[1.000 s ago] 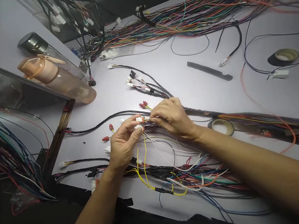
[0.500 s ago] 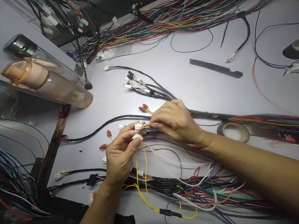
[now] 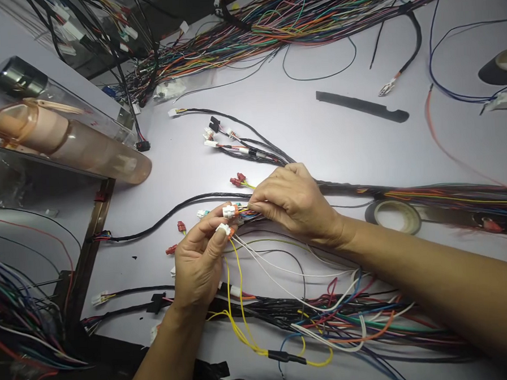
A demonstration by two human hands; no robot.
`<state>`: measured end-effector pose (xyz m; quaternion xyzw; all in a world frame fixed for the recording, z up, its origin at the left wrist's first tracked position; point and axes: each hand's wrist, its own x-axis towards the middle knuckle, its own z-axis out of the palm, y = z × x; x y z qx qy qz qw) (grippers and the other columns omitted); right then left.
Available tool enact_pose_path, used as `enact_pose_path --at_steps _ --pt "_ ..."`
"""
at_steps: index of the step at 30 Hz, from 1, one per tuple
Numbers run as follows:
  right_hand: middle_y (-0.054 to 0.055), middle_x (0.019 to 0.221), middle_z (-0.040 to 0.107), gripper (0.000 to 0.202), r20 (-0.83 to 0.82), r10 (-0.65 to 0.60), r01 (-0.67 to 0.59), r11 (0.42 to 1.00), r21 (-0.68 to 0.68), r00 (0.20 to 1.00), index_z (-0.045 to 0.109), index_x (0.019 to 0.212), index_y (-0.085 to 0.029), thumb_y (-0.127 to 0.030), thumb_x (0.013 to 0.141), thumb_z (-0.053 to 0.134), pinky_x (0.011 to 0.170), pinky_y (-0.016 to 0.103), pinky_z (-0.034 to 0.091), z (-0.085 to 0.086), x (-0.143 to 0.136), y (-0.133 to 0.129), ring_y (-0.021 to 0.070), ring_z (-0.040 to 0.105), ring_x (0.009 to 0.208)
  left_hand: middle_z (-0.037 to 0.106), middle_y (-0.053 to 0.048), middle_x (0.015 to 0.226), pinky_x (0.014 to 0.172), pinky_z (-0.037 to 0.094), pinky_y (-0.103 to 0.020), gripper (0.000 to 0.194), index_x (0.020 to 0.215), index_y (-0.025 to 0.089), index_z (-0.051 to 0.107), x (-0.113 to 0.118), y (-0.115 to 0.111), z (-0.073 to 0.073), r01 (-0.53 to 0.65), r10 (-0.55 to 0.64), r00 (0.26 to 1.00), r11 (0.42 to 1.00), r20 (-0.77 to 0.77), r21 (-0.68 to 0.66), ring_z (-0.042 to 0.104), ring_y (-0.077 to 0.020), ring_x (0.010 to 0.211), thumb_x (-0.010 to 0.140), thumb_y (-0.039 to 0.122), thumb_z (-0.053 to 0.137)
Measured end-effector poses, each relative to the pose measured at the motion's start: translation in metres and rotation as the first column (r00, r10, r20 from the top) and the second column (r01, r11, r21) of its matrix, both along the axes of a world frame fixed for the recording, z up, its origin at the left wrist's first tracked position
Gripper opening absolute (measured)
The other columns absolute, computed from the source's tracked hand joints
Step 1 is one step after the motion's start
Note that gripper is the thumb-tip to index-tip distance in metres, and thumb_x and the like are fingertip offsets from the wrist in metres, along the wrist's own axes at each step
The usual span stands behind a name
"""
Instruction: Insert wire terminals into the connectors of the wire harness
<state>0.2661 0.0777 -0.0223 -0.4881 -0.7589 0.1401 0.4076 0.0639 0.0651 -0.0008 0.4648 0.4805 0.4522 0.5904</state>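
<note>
From the head view, I find the left hand [image 3: 198, 264] with its fingers clamped on a lower white connector [image 3: 225, 230]. An upper white connector [image 3: 229, 211] sits at those fingertips — long axis sideways, thin wires [image 3: 244, 208] trailing right. The right hand [image 3: 290, 205] pinches the wires just right of it; the left is nearer — touching it. Beyond, yellow wires [image 3: 257, 350] loop above the worktop [image 3: 163, 166].

Yeah, no text, labels or numbers can be read anywhere, even on the peach bottle [image 3: 90, 148] between 9 and 10 o'clock.
</note>
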Motion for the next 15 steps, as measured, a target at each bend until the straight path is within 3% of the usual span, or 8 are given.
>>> enact_pose_path --at_steps 8,12,15 --pt "0.0 0.085 0.074 0.019 -0.014 -0.067 0.067 0.998 -0.019 0.998 0.066 0.083 -0.022 -0.033 0.094 0.055 0.081 0.035 0.032 0.002 0.001 -0.001 0.0164 0.061 0.081 0.07 -0.006 0.116 0.087 0.058 -0.03 0.016 0.086 0.022 0.072 -0.01 0.004 0.006 -0.033 0.058 0.985 0.987 0.16 -0.156 0.069 -0.017 0.095 0.074 0.03 0.078" --pt "-0.002 0.087 0.074 0.015 0.021 -0.108 0.108 0.994 -0.031 0.994 0.067 0.081 -0.023 -0.032 0.091 0.06 0.081 0.035 0.032 -0.006 -0.003 0.0 0.0162 0.061 0.08 0.074 -0.003 0.097 0.089 0.056 -0.032 0.019 0.086 0.022 0.071 -0.012 0.002 0.013 -0.042 0.047 0.973 0.999 0.225 -0.03 0.069 -0.0153 0.088 0.073 0.034 0.079" --pt "-0.002 0.097 0.074 0.013 0.066 -0.139 0.143 0.989 -0.045 0.988 0.069 0.09 -0.025 -0.033 0.091 0.059 0.085 0.037 0.032 -0.001 -0.003 0.001 0.0179 0.062 0.087 0.073 -0.002 0.092 0.09 0.055 -0.031 0.017 0.086 0.021 0.071 -0.015 -0.005 0.021 -0.05 0.026 0.97 0.994 0.243 0.093 0.069 -0.0136 0.084 0.076 0.032 0.077"
